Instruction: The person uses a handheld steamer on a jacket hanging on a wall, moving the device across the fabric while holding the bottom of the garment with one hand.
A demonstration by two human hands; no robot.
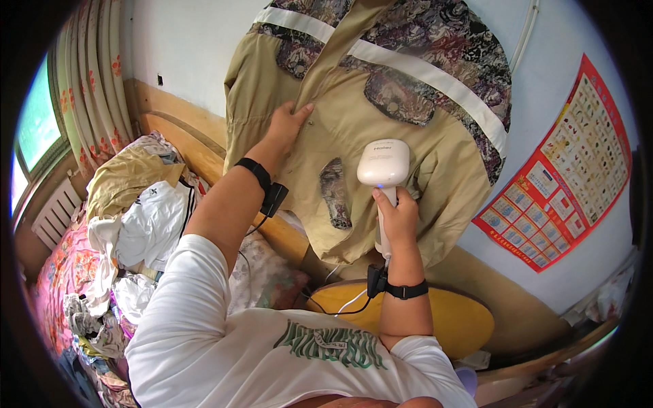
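A tan jacket [435, 163] with dark patterned shoulders, patterned pocket flaps and a white stripe across the chest hangs in front of me by the wall. My right hand [400, 216] is closed round the handle of a white handheld garment steamer [385, 163]. The steamer's head is held up in front of the jacket's lower part; whether it touches the cloth I cannot tell. My left hand [284, 129] grips the jacket's front edge, thumb on the outside and some fingers hidden. A small patterned patch [335, 194] lies between the hands on the cloth.
Piled clothes [153, 221] lie on a bed to the left, beside a wooden headboard [183, 146]. A yellow oval board [435, 319] is below the jacket. A white cord [354, 298] runs from the steamer. A red-bordered poster [564, 170] hangs on the right wall.
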